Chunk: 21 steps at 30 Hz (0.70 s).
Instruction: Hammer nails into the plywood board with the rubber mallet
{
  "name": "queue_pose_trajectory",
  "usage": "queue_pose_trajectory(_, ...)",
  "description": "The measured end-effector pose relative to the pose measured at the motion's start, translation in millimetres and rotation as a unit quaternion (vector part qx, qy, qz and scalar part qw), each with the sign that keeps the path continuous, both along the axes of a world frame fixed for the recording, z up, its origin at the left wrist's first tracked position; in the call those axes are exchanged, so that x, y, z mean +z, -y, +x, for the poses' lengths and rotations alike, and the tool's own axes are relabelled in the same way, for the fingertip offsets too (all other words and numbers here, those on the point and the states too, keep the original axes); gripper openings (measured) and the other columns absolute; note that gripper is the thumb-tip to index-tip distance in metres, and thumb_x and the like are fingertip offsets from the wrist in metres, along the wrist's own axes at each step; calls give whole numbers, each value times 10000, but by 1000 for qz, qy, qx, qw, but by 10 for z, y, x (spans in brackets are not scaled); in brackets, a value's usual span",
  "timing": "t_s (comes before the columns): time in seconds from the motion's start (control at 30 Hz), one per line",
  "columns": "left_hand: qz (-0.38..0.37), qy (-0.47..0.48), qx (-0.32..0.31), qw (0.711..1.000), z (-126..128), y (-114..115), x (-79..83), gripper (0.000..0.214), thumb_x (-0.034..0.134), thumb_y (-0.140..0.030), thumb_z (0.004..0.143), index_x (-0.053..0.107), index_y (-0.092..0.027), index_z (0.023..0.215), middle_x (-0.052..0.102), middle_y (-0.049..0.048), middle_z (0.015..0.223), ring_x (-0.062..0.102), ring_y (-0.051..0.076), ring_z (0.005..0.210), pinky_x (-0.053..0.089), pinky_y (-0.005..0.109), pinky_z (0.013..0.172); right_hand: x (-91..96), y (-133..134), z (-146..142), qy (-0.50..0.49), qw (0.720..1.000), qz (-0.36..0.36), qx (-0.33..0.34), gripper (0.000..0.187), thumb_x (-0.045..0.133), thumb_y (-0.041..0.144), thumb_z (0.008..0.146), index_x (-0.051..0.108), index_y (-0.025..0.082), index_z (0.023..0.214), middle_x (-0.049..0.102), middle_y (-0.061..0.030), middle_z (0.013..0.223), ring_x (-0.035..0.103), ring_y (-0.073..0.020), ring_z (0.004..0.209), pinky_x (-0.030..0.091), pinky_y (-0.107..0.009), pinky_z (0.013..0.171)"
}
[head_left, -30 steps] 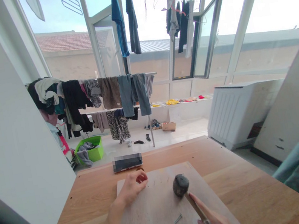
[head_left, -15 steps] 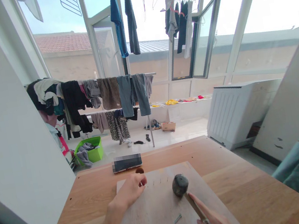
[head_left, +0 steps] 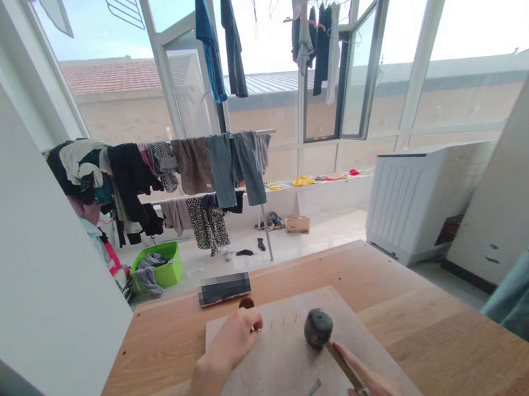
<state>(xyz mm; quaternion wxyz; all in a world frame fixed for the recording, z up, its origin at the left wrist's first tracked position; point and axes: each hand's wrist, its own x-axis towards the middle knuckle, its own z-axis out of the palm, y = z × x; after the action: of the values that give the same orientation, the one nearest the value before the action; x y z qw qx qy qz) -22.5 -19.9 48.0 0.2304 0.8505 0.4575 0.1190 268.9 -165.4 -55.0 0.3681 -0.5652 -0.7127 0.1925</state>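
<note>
Board [head_left: 275,382] lies flat on the counter [head_left: 440,310] below both hands' fingers, its sides running forward, its near end cut off. From the right fingers [head_left: 357,363], wrapped firmly round its handle, the mallet [head_left: 320,329] points head-first forward and leftward, its butt partly hidden. Left of them, a loose grey screw [head_left: 314,388] slants. Slim nails [head_left: 284,321] stand upright just right of the left fingers [head_left: 253,321], nearly closed; whether they grip anything, I cannot tell.
</note>
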Motion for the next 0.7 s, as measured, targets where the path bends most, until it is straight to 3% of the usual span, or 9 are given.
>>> queue_pose_trajectory(0.23, 22, -12, -9, 1000, 48, 22, -27, 293, 468, 0, 765, 674, -183, 866, 659, 62, 919, 626, 187, 868, 423, 239, 784, 11, 16, -38, -3, 1000, -9, -8, 605, 438, 262, 914, 421, 147, 1508, 599, -94, 1411, 608, -225, 1261, 477, -277, 1027)
queue_pose_trajectory(0.7, 20, 45, -26, 998, 45, 6, -116, 330, 471, -17, 746, 680, -182, 941, 660, 41, 903, 621, 178, 855, 436, 248, 797, 164, 19, 33, 38, 998, -41, 37, 641, 483, 189, 907, 340, 168, 1531, 498, -80, 1483, 541, -241, 1324, 464, -308, 1057)
